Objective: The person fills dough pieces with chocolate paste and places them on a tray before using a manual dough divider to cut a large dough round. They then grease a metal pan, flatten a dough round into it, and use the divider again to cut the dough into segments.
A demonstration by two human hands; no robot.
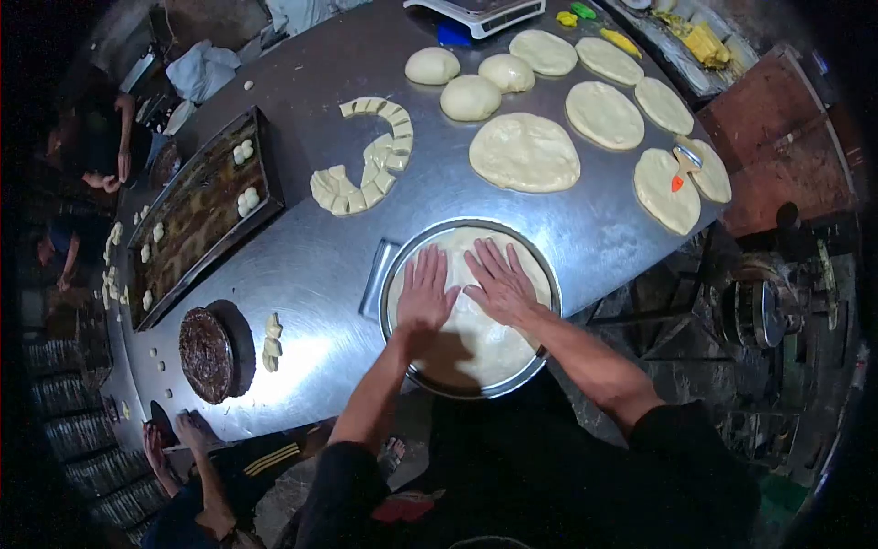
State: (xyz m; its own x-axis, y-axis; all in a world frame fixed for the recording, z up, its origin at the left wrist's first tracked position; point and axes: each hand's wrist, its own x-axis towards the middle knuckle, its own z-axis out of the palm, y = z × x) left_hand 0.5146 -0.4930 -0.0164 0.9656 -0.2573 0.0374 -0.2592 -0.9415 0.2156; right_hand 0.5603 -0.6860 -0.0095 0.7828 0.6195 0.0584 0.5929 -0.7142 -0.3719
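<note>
A round metal pan (478, 396) stands near the table's edge in front of me, with a sheet of pale dough (480, 352) covering its bottom. My left hand (423, 291) lies flat on the dough's left part, fingers pointing away from me. On the right part, my right hand (501, 285) presses down with its fingers spread. Neither hand grips anything. A flat metal piece (378, 278) rests against the pan's left side.
Flattened dough rounds (524, 153) and dough balls (470, 97) lie beyond the pan. Cut dough pieces (377, 166) form a curve. A large tray (197, 215) and a bowl of dark filling (205, 355) stand left. A co-worker's hands (187, 430) work at lower left. A scale (485, 14) is at the back.
</note>
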